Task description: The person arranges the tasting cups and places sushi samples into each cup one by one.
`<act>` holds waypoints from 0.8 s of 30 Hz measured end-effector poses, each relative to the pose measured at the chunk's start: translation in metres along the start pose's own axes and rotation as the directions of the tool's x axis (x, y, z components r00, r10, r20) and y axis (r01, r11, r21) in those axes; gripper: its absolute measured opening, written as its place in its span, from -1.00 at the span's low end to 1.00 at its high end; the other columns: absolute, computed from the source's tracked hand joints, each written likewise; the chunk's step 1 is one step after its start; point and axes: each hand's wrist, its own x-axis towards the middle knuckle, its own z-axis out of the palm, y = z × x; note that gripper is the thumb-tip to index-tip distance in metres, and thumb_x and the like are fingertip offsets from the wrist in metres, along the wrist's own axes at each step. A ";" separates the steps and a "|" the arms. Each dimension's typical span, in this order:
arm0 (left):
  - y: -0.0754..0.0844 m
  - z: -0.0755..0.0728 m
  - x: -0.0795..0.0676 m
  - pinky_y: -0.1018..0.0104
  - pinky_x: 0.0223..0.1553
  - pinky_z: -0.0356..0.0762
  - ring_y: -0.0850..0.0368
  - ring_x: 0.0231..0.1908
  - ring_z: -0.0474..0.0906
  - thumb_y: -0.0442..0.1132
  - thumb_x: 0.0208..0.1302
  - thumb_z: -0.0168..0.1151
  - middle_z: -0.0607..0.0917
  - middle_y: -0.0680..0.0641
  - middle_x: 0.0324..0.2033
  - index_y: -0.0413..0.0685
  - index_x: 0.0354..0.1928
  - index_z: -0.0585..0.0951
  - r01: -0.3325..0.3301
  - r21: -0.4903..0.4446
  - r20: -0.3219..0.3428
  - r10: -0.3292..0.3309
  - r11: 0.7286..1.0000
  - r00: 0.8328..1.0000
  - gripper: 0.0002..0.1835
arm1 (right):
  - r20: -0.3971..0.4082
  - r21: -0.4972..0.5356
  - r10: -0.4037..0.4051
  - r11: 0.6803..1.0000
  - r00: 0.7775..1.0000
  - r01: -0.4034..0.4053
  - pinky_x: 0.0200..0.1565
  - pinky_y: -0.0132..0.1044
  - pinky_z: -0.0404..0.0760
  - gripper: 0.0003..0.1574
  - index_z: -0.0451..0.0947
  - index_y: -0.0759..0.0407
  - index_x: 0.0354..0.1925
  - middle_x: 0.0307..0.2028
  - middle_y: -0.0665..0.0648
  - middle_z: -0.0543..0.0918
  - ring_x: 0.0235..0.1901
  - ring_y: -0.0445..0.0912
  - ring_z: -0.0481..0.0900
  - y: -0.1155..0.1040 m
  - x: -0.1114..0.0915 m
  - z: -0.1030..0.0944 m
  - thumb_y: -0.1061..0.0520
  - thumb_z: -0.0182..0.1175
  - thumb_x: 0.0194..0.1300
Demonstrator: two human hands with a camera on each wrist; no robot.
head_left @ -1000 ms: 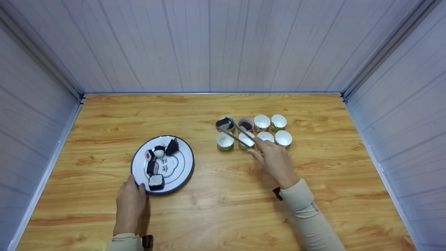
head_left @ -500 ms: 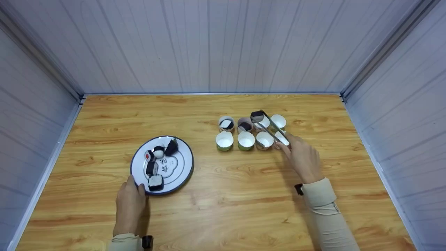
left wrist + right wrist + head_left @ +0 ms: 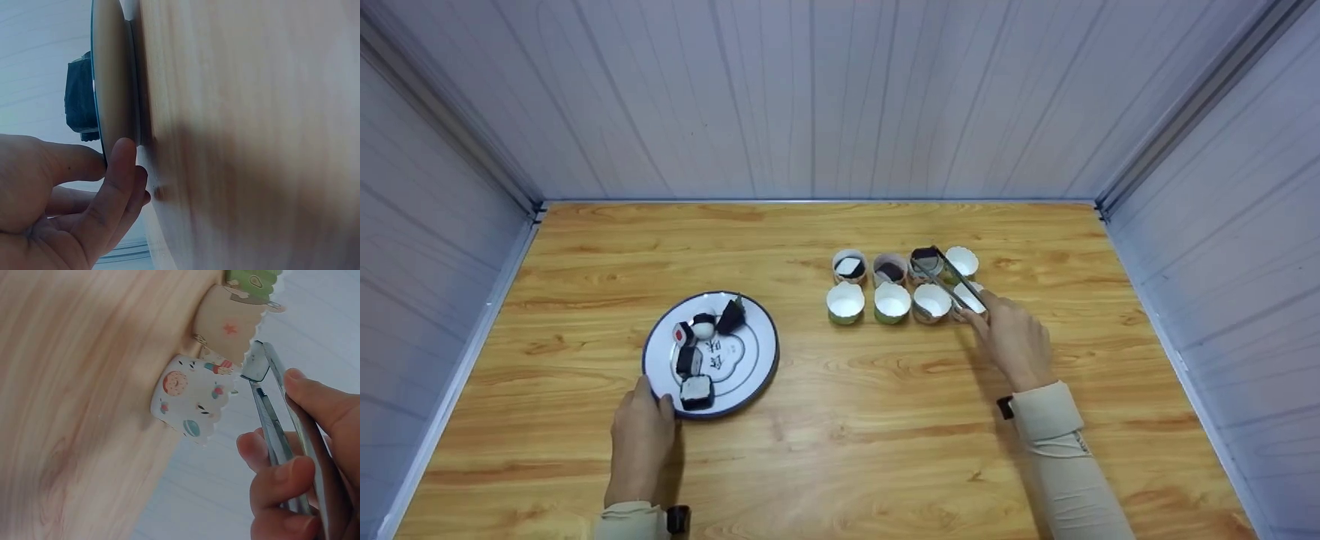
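Note:
My right hand grips metal tongs, thumb on one arm and fingers on the other. Between the tong tips is a dark sushi piece, at the mouth of the third cup from the left in the back row; in the right wrist view its pale side shows by the scalloped rim. My left hand pinches the near left rim of a white, blue-edged plate, thumb above and fingers at its underside. Several sushi pieces, such as a white-topped block and a black triangle, lie on it.
Paper cups stand in two rows on the wooden table. The back-left cup and its neighbour each hold a piece. White inner walls show in the front cups, such as the front-left one. Pale panels enclose the table.
The tongs with the sushi piece have moved right from over the back-left cup to the third back cup, then slightly down into its mouth. The left hand and plate stay put.

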 end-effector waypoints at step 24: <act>0.000 0.000 -0.001 -0.25 0.22 0.39 -0.49 0.23 0.33 -0.37 0.51 -0.02 0.37 -0.62 0.17 -0.61 0.38 0.16 -0.011 -0.008 -0.003 0.011 1.000 1.000 -0.46 | 0.073 0.022 0.047 0.999 0.996 -0.049 -0.49 0.20 0.57 -0.46 0.61 0.18 0.05 -0.26 0.31 0.70 -0.39 0.26 0.65 -0.002 0.003 0.001 -0.20 0.28 0.36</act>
